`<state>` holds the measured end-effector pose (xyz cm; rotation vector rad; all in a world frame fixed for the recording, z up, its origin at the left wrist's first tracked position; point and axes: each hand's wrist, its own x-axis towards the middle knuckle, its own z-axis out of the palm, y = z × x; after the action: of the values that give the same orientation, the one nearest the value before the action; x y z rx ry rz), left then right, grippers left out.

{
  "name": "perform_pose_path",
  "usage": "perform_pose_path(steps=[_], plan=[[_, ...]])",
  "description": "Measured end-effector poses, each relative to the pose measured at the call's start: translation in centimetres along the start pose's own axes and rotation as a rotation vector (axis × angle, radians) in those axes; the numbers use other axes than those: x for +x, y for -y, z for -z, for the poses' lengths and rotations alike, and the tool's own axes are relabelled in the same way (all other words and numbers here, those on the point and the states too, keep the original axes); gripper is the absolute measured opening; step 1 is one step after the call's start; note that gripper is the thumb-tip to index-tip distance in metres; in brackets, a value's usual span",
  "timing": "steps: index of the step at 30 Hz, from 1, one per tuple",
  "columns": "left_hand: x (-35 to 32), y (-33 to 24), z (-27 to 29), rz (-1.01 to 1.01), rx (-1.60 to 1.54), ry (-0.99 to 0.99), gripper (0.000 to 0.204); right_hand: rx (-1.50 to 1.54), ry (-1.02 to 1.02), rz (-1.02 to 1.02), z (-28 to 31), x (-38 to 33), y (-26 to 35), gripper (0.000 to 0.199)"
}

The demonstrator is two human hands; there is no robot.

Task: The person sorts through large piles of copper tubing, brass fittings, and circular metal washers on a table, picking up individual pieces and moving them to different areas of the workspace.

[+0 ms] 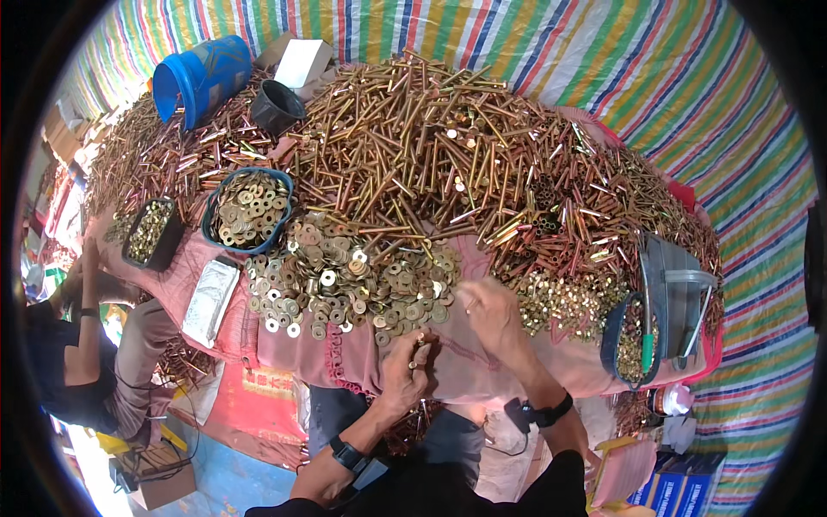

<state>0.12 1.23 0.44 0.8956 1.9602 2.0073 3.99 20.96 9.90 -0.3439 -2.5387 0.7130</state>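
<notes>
My left hand (405, 376) is closed round a couple of brass-coloured bolts (419, 341), whose ends stick out by the thumb and fingers. It is over the near edge of the pink cloth (301, 358), just below a pile of flat round washers (345, 276). My right hand (493, 320), somewhat blurred, hovers at the right end of that pile with its fingers curled together. Anything between those fingertips is too small to make out. To its right lies a heap of small golden nuts (560, 302). Behind both hands rises a large mound of long golden bolts (396, 155).
A blue tub (209, 222) of washers and a dark tub (138, 246) of nuts stand left; another nut tub (613, 345) stands right beside a grey plastic container (676, 297). A blue bucket (207, 82) lies tipped at the back. Another person (82, 362) sits at far left.
</notes>
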Motion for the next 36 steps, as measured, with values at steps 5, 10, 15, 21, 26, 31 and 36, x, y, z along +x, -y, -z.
perform_pose_path(steps=[5, 10, 15, 21, 26, 31, 36], plan=[[-0.1, -0.3, 0.4, -0.011, 0.060, 0.027, 0.026, -0.364, -0.088, -0.144, 2.1, 4.3, -4.9, 0.011], [0.1, -0.3, 0.4, -0.030, 0.064, 0.025, 0.030, -0.389, -0.009, -0.133, 2.5, 6.5, -6.7, 0.011], [0.0, -0.3, 0.3, -0.057, 0.084, 0.006, 0.030, -0.227, 0.090, -0.152, 0.1, 7.3, -7.2, 0.021], [0.0, 0.1, 0.0, -0.116, 0.099, -0.023, 0.023, -0.187, 0.336, -0.109, -2.4, 8.3, -7.9, 0.021], [0.0, 0.3, 0.1, -0.142, 0.118, -0.026, 0.025, -0.241, 0.105, -0.094, -2.9, 7.8, -7.5, 0.017], [0.0, -0.3, 0.2, -0.099, 0.068, 0.012, 0.039, 0.026, 0.144, -0.225, 0.0, 5.5, -6.5, 0.021], [0.2, -0.4, 0.1, -0.116, 0.147, -0.022, 0.018, 0.028, 0.190, -0.163, 1.3, 4.6, -6.3, 0.019]])
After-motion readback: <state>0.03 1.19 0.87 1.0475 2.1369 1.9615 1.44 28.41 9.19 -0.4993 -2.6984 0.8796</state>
